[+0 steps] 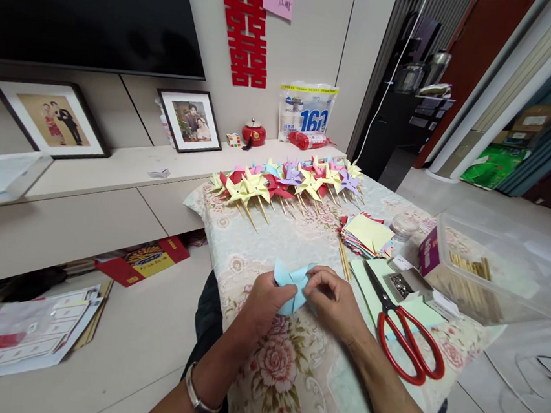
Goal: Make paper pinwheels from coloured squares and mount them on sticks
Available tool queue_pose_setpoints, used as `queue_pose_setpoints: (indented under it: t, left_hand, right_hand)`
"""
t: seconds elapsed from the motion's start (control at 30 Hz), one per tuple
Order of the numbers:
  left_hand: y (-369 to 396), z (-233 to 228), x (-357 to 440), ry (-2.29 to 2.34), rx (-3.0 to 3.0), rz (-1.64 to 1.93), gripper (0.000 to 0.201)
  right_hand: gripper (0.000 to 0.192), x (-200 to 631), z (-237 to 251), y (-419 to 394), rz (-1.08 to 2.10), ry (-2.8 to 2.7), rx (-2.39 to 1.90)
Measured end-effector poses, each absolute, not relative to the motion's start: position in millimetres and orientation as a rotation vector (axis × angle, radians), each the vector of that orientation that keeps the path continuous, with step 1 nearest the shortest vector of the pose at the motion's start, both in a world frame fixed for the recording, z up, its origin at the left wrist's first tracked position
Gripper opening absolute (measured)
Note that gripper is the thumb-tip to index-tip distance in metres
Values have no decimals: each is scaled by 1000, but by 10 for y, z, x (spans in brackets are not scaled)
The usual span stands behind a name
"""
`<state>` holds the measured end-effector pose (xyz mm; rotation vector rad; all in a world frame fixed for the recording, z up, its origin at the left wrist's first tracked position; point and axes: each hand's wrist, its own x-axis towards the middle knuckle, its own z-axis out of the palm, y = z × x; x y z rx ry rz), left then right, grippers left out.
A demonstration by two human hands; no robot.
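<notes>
Both the left hand (262, 301) and right hand (333, 301) pinched the blue paper pinwheel (291, 286) shut over the worktop (289, 364), corners folded inward; red scissors (409, 339) lay within reach.

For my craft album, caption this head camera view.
Both hands, left hand and right hand, fold a light blue paper pinwheel beside red scissors, finished pinwheels behind.

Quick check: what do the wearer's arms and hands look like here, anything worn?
Two bare hands, no gloves: left hand, right hand. Both forearms are bare, no sleeves visible. The left wrist carries a silver metal bracelet; whether it is a watch band cannot be told. No rings or markings can be made out.
</notes>
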<state>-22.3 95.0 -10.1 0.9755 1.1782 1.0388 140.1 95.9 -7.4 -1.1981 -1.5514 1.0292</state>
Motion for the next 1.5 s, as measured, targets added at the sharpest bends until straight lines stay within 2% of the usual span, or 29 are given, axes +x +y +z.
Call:
queue_pose_setpoints:
  t: [0.17, 0.27, 0.37, 0.63, 1.2, 1.33, 1.5]
  left_hand:
    - [961, -75, -257, 1096, 834, 1041, 12]
    - [966, -68, -247, 1031, 826, 1049, 13]
    - [966, -60, -215, 991, 861, 1061, 13]
    - [1024, -47, -85, 1123, 1000, 1026, 13]
    - [1056, -160, 50, 1271, 1025, 1103, 26]
    - [1041, -184, 36, 1272, 1005, 1107, 27]
    - [1056, -229, -17, 1222, 955, 1097, 25]
  right_hand:
    - [23, 1423, -92, 990, 1249, -1097, -1140]
    - [44, 1419, -112, 1003, 1373, -931, -1100]
    - [67, 1403, -111, 998, 1446, -899, -1059]
    - [98, 1357, -76, 987, 1438, -1044, -1055]
    - [81, 1399, -191, 1041, 999, -1324, -1300]
    - [67, 1408, -156, 1022, 977, -1395, -1253]
    - [34, 1646, -6, 926, 928, -1362, -1323]
